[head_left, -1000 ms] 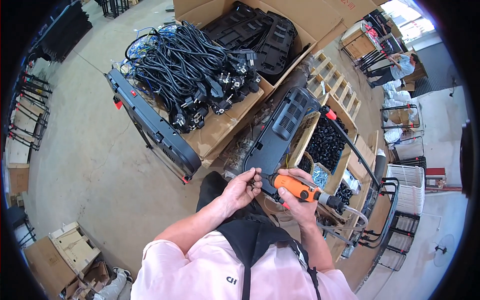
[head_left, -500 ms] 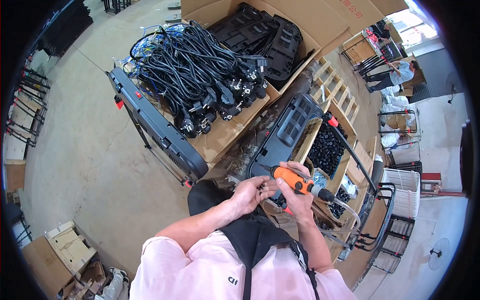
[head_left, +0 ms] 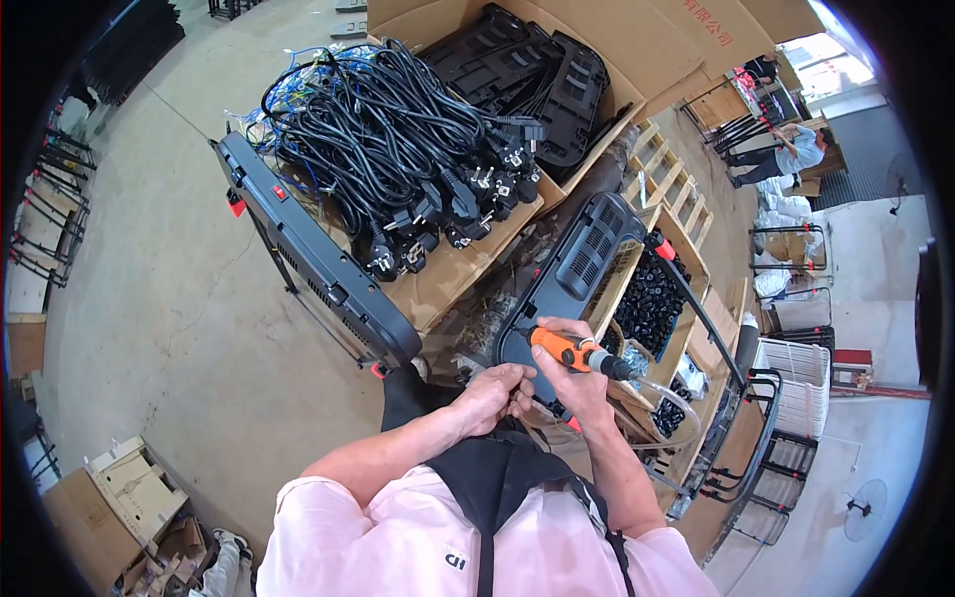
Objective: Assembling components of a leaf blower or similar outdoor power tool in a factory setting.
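One orange driver (head_left: 563, 349) gripped in right hand (head_left: 575, 383), left hand (head_left: 494, 394) curled on one black panel's (head_left: 575, 275) near edge, crates crowding right.

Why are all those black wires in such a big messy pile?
The black power cords lie tangled in a loose heap on flattened brown cardboard, plugs hanging over its edge. Nothing looks broken or spilled; the right hand grips an orange power screwdriver.

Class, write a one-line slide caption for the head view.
Right hand holds an orange power screwdriver to a dark plastic panel; left hand rests at its near edge, black power cords beyond.
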A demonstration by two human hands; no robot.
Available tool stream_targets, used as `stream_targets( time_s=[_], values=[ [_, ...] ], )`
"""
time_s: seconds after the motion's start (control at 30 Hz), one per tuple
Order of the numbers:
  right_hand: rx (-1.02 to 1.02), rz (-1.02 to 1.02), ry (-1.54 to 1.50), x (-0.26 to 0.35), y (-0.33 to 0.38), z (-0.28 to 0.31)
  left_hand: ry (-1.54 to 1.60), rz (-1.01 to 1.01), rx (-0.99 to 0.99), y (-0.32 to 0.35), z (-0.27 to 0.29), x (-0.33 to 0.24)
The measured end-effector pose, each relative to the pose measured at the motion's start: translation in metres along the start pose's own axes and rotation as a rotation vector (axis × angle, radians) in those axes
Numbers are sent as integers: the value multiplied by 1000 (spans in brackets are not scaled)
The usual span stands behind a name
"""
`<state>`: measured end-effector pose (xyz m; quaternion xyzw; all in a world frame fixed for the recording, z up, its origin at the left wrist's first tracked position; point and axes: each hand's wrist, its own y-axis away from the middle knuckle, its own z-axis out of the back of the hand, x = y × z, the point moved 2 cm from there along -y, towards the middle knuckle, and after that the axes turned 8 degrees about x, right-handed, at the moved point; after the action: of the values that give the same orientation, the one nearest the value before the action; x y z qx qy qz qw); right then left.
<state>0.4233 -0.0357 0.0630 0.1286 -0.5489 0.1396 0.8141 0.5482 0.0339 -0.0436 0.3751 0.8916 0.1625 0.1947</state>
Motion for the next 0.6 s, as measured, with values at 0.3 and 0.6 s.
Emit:
stream_targets(
  time_s=[0.3, 0.6],
  values=[
    [-21, 4, 20, -1, -3, -1, -189, -2, 87, 5, 7, -6],
    [-127, -81, -120, 4, 8, 5, -92, -63, -86, 7, 9, -5]
  ],
)
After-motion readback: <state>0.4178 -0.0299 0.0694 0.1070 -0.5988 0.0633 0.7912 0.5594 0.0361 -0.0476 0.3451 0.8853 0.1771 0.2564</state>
